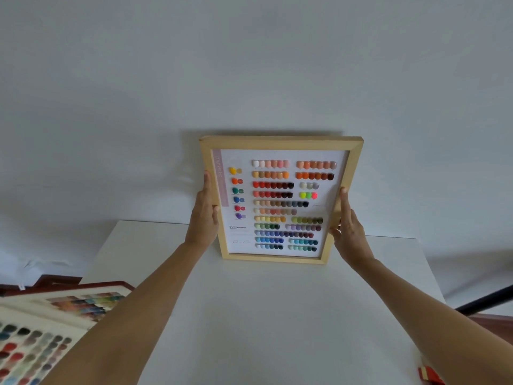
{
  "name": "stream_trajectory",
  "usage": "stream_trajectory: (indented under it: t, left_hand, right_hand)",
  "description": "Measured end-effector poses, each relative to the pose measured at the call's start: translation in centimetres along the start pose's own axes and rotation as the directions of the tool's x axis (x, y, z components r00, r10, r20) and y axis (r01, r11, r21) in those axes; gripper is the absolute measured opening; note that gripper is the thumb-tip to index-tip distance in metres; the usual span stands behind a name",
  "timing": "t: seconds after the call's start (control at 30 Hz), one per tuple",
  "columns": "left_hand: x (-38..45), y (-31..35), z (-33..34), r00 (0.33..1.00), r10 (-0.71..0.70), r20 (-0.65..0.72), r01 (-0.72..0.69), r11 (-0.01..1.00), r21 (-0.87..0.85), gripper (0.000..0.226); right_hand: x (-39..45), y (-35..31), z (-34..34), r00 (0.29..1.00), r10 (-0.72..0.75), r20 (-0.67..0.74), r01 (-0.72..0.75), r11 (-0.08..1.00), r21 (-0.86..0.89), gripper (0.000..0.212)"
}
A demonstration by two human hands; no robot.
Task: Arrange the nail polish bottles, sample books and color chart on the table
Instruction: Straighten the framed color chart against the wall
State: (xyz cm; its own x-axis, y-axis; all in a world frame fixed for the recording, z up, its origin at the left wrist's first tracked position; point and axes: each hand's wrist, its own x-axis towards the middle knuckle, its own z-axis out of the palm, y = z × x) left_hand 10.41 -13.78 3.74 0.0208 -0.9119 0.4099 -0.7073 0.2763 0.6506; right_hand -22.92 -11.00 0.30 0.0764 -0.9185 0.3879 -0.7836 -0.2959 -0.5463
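Note:
A color chart (280, 200) in a light wooden frame stands nearly upright at the far side of the white table (263, 315), its top against the wall. Rows of colored nail swatches fill its white sheet. My left hand (204, 215) grips the frame's left side, thumb on the front. My right hand (348, 229) holds the frame's right side. The chart's bottom edge rests on the tabletop. Open sample books (41, 329) with rows of colored swatches lie at the lower left, partly hidden by my left forearm. No nail polish bottles are in view.
A plain white wall (249, 65) rises behind the table. A red and gold object (430, 376) shows at the lower right corner of the table. A dark bar (488, 301) slants at the right, beyond the table's edge.

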Motion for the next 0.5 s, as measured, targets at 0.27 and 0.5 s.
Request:
stream_trajectory:
  t: [0.27, 0.5]
  left_hand:
    - [-0.6, 0.6, 0.3, 1.000, 0.001, 0.004, -0.001, 1.000, -0.001, 0.086]
    - [-1.8, 1.6, 0.1, 0.998, 0.058, -0.015, -0.057, 0.998, 0.036, 0.086]
  right_hand:
    - [-0.4, -0.3, -0.3, 1.000, 0.011, -0.001, -0.011, 1.000, 0.000, 0.099]
    - [-1.4, -0.7, -1.9, 0.996, 0.081, 0.021, -0.081, 0.997, -0.004, 0.106]
